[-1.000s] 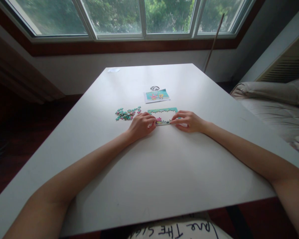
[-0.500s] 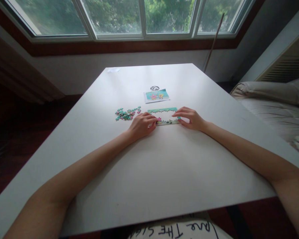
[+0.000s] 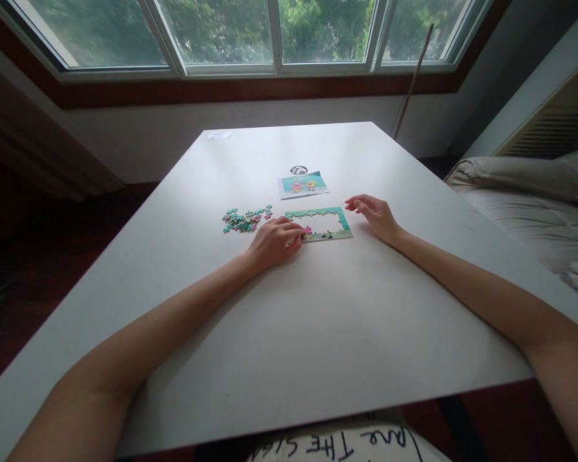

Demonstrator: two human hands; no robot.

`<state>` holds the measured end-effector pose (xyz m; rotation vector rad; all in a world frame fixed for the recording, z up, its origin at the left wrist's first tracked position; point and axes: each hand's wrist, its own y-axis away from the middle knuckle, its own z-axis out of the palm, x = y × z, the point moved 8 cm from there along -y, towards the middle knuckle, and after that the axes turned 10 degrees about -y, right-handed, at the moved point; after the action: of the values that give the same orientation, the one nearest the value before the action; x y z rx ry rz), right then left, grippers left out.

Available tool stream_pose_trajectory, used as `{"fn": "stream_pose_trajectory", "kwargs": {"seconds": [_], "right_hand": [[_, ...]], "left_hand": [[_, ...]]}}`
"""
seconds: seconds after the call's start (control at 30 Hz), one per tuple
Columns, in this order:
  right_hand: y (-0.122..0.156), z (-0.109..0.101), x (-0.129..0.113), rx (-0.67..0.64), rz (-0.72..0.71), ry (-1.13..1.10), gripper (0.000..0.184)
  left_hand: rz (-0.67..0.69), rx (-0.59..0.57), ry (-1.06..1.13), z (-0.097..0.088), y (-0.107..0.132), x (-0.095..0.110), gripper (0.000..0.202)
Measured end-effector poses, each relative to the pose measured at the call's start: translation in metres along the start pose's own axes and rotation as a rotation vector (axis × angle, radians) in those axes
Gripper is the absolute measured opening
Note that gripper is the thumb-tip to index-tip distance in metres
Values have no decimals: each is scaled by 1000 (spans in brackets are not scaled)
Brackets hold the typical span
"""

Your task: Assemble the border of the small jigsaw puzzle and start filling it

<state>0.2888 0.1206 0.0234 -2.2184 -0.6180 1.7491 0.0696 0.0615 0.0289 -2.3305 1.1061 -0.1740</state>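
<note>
A partly built jigsaw puzzle (image 3: pixel 340 233) lies flat on the white table, its border pieces joined round a white middle. My left hand (image 3: pixel 275 242) is at its lower left corner, thumb and fingers closed on the edge by a pink piece (image 3: pixel 307 230); the hand hides that corner. Off the puzzle's upper right corner hovers my right hand (image 3: pixel 374 215), fingers loosely stretched with nothing in them. Left of the puzzle is a heap of loose jigsaw pieces (image 3: pixel 243 221), mostly green with some pink. Behind the puzzle lies a picture sheet (image 3: pixel 303 185) with pink and yellow figures.
A small round dark-and-white item (image 3: pixel 298 170) lies behind the picture sheet. Clear plastic or paper (image 3: pixel 218 135) is at the far left corner of the white table (image 3: pixel 289 321). Beyond stand a window and a thin stick (image 3: pixel 413 83); a covered sofa or bed (image 3: pixel 510 199) is on the right.
My right hand has let go of the puzzle's right side and moved up and right, baring the right border. My left hand has stayed in place.
</note>
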Motion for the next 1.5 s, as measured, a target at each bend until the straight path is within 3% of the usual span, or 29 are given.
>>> {"fn": "stream_pose_trajectory", "kwargs": {"seconds": [0.83, 1.03, 1.2, 1.4, 1.5], "right_hand": [[0, 6, -1, -53, 44, 6, 39], [1, 6, 3, -71, 41, 24, 38], [1, 6, 3, -77, 48, 26, 38], [1, 8, 2, -73, 63, 27, 42], [1, 8, 2, -70, 69, 27, 43]], "left_hand": [[16, -11, -27, -2, -2, 2, 22], [-39, -20, -21, -1, -2, -3, 23], [-185, -79, 6, -7, -8, -27, 24], [-395, -315, -29, -17, -4, -82, 35], [-437, -505, -39, -17, 9, -116, 35]]}}
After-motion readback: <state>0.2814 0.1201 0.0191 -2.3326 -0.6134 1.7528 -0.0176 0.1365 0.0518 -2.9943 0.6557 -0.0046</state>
